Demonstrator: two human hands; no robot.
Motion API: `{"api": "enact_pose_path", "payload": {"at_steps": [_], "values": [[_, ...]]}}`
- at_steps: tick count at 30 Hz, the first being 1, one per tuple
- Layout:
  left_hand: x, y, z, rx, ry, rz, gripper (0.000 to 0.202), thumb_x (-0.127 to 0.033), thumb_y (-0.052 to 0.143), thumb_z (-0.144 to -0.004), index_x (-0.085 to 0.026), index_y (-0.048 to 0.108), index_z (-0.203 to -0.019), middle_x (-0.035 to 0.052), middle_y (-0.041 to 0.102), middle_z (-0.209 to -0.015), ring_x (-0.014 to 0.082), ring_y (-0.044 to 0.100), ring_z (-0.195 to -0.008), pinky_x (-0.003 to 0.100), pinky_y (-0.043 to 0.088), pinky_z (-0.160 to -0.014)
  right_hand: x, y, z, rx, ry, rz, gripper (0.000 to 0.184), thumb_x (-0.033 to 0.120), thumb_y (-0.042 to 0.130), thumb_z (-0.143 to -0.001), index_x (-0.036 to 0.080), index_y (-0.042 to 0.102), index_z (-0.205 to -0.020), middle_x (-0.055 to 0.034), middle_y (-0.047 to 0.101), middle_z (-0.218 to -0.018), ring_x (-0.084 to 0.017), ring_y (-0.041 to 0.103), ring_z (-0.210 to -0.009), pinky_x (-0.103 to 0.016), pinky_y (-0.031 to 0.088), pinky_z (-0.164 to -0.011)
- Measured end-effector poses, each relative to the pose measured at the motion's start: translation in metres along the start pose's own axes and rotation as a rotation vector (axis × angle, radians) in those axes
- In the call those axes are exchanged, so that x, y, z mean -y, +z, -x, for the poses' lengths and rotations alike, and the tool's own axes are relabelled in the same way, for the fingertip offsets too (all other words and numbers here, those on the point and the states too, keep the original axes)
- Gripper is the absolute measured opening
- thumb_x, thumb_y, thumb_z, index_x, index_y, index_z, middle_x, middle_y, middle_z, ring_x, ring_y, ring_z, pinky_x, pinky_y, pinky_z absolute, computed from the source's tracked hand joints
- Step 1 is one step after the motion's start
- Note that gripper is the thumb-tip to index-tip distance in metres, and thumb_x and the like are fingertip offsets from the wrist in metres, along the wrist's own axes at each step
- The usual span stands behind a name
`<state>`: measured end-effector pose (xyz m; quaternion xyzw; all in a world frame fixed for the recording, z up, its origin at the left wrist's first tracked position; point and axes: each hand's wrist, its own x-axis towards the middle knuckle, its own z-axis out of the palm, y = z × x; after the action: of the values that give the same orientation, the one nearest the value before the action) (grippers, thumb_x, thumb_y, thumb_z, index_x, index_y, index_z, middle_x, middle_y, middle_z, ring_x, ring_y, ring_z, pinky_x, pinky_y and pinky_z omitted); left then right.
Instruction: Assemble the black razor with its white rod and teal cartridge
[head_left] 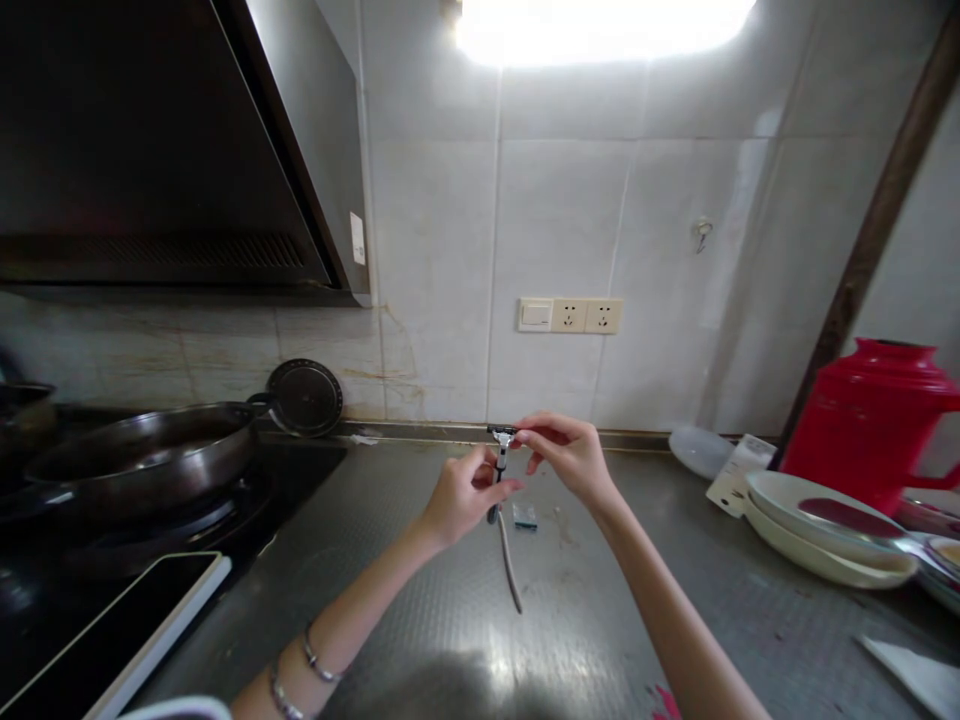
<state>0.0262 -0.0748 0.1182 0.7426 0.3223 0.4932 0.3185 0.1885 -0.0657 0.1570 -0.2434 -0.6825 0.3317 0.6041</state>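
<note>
Held upright above the metal counter [420, 620] is a safety razor [501, 462] with a dark handle and a silver neck. My left hand [466, 500] pinches its handle between thumb and fingers. The thumb and forefinger of my right hand [562, 452] close on the right end of the razor's head at the top. Below the hands, a thin grey cord-like piece [510, 565] lies on the counter. Close beside it is a small clear and teal packet or case [525, 516]; I cannot make out its contents.
On the left, a steel pan [150, 460] sits on the black stove under the range hood [300, 150]. A white-edged tablet or phone [127, 630] lies at front left. Stacked plates [832, 560] and a red thermos jug [862, 420] stand on the right. Wall sockets [585, 316] face me.
</note>
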Motion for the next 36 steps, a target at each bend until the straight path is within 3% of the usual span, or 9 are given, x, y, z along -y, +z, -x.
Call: {"api": "enact_pose_path", "payload": {"at_steps": [24,36], "values": [[0.002,0.005,0.001,-0.07,-0.024,0.047,0.03,-0.037,0.062,-0.072,-0.019,0.039,-0.067,-0.0041,0.056,-0.051,0.0099,0.055,-0.042,0.018,0.038,-0.042,0.003,0.008,0.001,-0.006,0.021,-0.059,0.015,0.028,0.068,-0.068,0.015,0.069,-0.074,-0.0017,0.065,-0.063,-0.013,0.06,-0.055,-0.021,0.052,-0.042],[0.003,0.013,0.003,-0.168,-0.006,0.01,0.03,-0.04,0.057,-0.076,-0.02,0.036,-0.067,-0.0071,0.05,-0.045,0.0094,0.054,-0.038,0.017,0.037,-0.038,-0.001,0.007,0.001,-0.004,-0.016,0.01,0.016,0.031,0.065,-0.072,0.015,0.065,-0.076,-0.0023,0.065,-0.068,-0.013,0.062,-0.06,-0.024,0.054,-0.054]]}}
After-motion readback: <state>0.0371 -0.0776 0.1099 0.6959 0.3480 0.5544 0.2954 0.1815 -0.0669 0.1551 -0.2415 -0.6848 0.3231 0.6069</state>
